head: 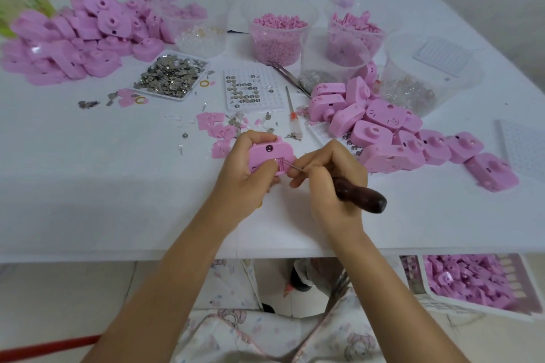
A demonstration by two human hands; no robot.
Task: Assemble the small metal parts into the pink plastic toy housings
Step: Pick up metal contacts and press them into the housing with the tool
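Gripping the pink housing (269,153) above the near table (118,186), our left hand (241,169) curls round its left end; its long axis runs left-right, holed face toward us. Our right hand (327,183) clamps a dark-handled awl (362,194), tip pointing left into it. Farther back lies a tray (165,96) of metal parts (171,76).
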